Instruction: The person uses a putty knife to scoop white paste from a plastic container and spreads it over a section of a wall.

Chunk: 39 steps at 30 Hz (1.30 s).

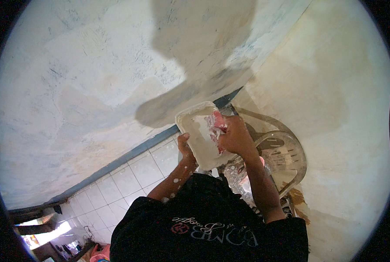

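Observation:
My left hand [185, 150] grips the left side of an off-white rectangular plastic container [206, 163], which has white pasty material in it. My right hand [235, 135] is closed on a red, white-smeared tool [216, 118] held inside the container; its exact shape is partly hidden by my fingers. White splatters dot my left forearm. A beige plastic chair [293, 146] stands just beyond and right of the container, with items on or under it that I cannot make out.
A patchy white wall [94, 87] fills the upper left, meeting a cream wall [343, 131] at the right. A grey-blue band [129, 159] runs along white tiles [142, 172]. A bright opening [46, 236] and red objects [99, 254] show at lower left.

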### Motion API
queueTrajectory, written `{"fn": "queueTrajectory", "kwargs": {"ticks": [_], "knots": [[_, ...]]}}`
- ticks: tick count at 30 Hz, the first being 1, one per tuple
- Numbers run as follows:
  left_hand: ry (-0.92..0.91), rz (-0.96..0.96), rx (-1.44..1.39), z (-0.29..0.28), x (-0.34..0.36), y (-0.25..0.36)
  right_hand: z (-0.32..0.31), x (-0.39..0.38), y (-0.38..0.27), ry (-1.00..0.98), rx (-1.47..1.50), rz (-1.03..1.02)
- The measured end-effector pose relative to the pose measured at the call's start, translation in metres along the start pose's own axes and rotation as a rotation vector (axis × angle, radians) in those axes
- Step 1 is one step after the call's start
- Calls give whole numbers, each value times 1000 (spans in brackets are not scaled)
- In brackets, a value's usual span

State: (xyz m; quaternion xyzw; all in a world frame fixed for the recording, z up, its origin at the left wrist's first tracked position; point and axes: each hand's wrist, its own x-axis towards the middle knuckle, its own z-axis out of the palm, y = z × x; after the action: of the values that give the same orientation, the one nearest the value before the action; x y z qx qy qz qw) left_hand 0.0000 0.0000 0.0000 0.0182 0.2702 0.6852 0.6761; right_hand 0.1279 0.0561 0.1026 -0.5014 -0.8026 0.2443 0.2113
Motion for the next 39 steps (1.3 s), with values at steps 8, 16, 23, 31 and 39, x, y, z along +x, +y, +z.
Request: {"fn": "queueTrajectory", "kwargs": {"ticks": [8, 16, 23, 31, 39], "knots": [[-3, -70, -188, 4, 0, -18, -22, -4, -2, -89, 240, 179], [7, -25, -83, -2, -1, -6, -6, -5, -1, -4, 215, 115], [-17, -36, -92, 0, 0, 2, -10, -3, -15, -95, 284, 186], [46, -26, -22, -2, -2, 4, -5, -5, -13, -41, 235, 141], [-5, -67, -163, -29, 9, -9, -5, -8, -6, -45, 225, 209]]}}
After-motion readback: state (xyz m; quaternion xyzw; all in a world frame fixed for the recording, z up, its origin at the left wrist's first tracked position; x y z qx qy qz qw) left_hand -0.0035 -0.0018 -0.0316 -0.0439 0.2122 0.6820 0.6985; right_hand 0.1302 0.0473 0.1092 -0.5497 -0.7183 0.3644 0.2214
